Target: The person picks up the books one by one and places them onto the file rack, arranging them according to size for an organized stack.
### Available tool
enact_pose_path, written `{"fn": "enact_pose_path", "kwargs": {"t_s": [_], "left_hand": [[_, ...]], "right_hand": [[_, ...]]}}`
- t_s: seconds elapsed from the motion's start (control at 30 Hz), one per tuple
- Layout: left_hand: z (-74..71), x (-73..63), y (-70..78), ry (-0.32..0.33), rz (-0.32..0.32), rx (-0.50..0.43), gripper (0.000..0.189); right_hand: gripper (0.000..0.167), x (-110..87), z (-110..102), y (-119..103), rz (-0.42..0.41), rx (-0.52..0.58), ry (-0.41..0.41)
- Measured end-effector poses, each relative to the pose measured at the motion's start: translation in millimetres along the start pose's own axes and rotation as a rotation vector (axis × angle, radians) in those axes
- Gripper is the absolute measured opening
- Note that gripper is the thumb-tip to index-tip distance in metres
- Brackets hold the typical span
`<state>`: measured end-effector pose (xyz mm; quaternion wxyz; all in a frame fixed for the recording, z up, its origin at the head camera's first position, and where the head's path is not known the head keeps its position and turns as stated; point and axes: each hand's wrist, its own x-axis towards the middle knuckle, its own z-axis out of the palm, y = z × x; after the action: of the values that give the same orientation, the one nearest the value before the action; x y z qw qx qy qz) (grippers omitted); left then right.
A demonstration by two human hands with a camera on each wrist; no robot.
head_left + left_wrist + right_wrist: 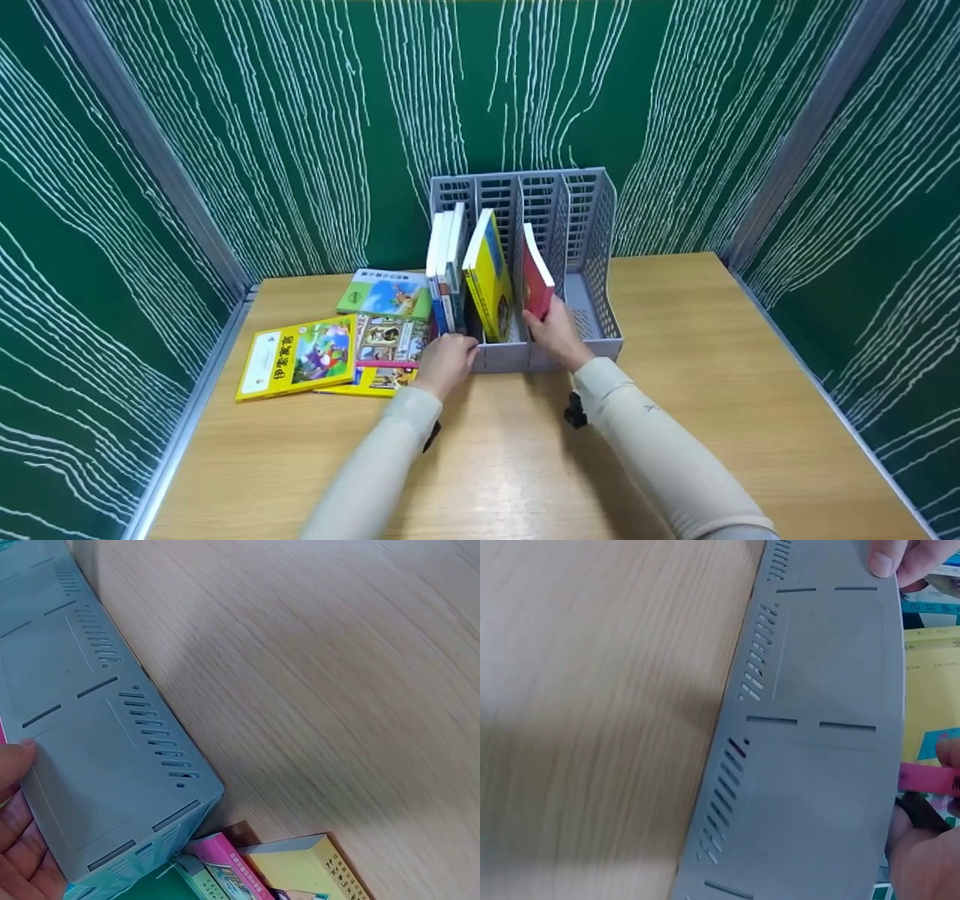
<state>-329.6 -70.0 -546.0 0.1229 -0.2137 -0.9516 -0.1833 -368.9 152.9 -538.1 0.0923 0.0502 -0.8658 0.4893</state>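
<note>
So the red book (536, 277) is standing in the third slot from the left of the grey rack (502, 360), toward that slot's left side, bottom hidden. The right hand (559, 330) has it pinched; the left hand (448, 360) is curled over the rack's front edge. Best bet: keep that brace, lower the book straight, mind the front edge. Spare room on its right, then a bare end slot (585, 300) and open table (697, 337).

"伊索寓言" on leftmost yellow book (298, 358)
</note>
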Motion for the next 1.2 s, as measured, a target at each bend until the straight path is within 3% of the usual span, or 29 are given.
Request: {"fn": "enact_pose_path", "kwargs": {"t_s": [0.17, 0.27, 0.57, 0.7, 0.9, 1.03, 1.2], "left_hand": [[-0.8, 0.2, 0.4, -0.022, -0.025, -0.006, 0.016], [-1.4, 1.1, 0.2, -0.022, -0.025, 0.0, 0.017], [-2.0, 2.1, 0.0, -0.017, -0.005, 0.006, 0.016], [0.0, 1.2, 0.6, -0.016, 0.007, 0.016, 0.017], [1.2, -2.3, -1.5, 0.014, 0.055, 0.04, 0.015], [0.1, -4.9, -4.7, -0.024, 0.055, 0.026, 0.018], [-6.7, -7.9, -8.5, -0.073, 0.044, -0.005, 0.03]], "right_hand": [[0.06, 2.7, -7.3, -1.0, 0.09, 0.077, -0.169], [0.064, 3.5, -12.1, -2.3, 0.111, 0.112, -0.228], [0.065, 6.0, -22.5, -4.5, -0.068, -0.008, -0.321], [0.065, 5.5, -21.9, -0.5, -0.074, -0.042, -0.32], [0.057, 4.0, -20.2, -0.1, -0.015, -0.048, -0.275], [0.051, 2.8, -21.5, -0.2, 0.029, -0.051, -0.214], [0.035, 0.6, -26.9, -5.6, 0.014, -0.088, -0.178]]}}
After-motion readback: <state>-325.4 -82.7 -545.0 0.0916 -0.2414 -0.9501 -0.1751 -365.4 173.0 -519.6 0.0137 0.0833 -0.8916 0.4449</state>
